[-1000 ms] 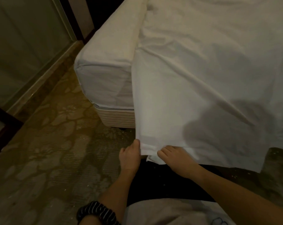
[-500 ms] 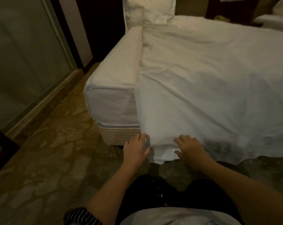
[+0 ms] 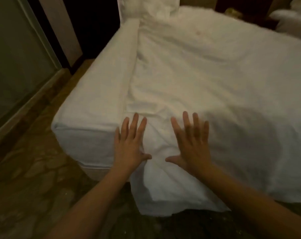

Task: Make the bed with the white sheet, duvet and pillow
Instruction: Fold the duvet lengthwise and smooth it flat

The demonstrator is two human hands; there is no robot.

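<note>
A white duvet [image 3: 215, 80] covers most of the bed and hangs over its foot edge down to the floor. The mattress [image 3: 94, 104], wrapped in a white sheet, shows bare along the left side. A white pillow [image 3: 146, 7] leans upright at the head of the bed. My left hand [image 3: 130, 145] lies flat with spread fingers on the duvet's left edge at the foot corner. My right hand [image 3: 191, 144] presses flat on the duvet beside it, fingers spread. Neither hand grips anything.
Patterned carpet [image 3: 34, 178] runs along the bed's left side and foot. A glass panel [image 3: 11, 57] and a dark doorway stand at the left. Another bed with white bedding [image 3: 291, 21] is at the far right.
Both hands let go of the duvet's lower hem near the floor and rose onto the top of the bed, now lying flat. The view has lifted toward the head of the bed.
</note>
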